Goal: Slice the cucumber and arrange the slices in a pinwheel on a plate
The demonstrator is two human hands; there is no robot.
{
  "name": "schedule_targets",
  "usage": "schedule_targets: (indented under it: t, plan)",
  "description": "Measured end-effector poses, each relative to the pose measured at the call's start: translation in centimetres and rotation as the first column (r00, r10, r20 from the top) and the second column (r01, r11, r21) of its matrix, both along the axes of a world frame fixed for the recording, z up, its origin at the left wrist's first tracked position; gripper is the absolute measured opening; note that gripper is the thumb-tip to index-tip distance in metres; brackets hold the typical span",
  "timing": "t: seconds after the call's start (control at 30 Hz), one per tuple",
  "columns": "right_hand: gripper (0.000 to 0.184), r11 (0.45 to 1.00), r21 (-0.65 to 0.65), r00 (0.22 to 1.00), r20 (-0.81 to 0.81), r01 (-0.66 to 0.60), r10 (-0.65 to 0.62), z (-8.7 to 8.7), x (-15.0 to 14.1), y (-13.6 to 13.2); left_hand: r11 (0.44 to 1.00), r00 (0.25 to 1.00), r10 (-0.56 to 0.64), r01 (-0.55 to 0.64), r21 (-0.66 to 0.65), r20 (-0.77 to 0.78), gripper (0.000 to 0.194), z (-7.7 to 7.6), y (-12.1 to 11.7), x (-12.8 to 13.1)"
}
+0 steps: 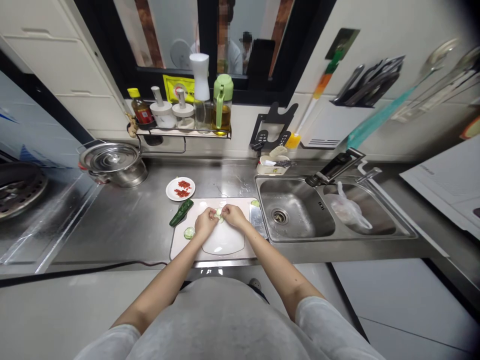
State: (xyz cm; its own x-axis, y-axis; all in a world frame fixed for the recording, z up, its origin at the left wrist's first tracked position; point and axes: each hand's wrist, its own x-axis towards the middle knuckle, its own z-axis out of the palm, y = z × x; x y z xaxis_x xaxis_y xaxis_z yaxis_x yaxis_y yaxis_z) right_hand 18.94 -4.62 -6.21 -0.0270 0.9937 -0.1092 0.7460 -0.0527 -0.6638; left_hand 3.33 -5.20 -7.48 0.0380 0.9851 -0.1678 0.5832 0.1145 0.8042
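My left hand [206, 221] and my right hand [233, 216] meet over the far edge of a white plate [224, 242]. Thin cucumber slices [219, 213] are pinched between the fingertips of both hands. Under the plate lies a pale cutting board [198, 205]. Left of my left hand, a few loose cucumber slices [189, 232] rest on the board. A dark green piece of cucumber [181, 212] lies across the board's upper left edge. On the right, a broad knife blade [258, 222] lies flat, with another cucumber slice [255, 203] by its far end.
Chopped red bits sit on a small white dish [170, 191] behind the board. A lidded steel pot [129, 172] stands at the left. To the right is a double sink [296, 235] with a faucet [335, 167]. Seasoning bottles fill a wall rack [183, 132].
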Motion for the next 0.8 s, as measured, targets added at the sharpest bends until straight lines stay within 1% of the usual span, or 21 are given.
schedule_targets:
  t: [0.2,0.5,0.67,0.8]
  plan:
    - [0.012,1.000,-0.028,0.996,0.083,-0.007,0.009,-0.3,-0.4,0.7,1.000,0.977,-0.027,0.028,0.004,-0.213,0.018,0.8,0.3,0.3]
    - [0.016,0.997,-0.077,0.978,0.208,-0.017,0.033,-0.2,-0.8,0.9,0.993,0.912,-0.115,0.106,-0.043,-0.393,0.018,1.7,0.4,0.8]
    - [0.017,0.995,-0.099,0.965,0.258,-0.028,0.053,0.0,-0.8,0.7,0.990,0.884,-0.140,0.139,-0.035,-0.446,0.017,1.5,0.5,1.1]
    - [0.018,0.993,-0.113,0.954,0.293,-0.025,0.057,0.3,-0.8,0.5,0.987,0.858,-0.121,0.160,0.035,-0.498,0.017,1.0,0.5,1.2]
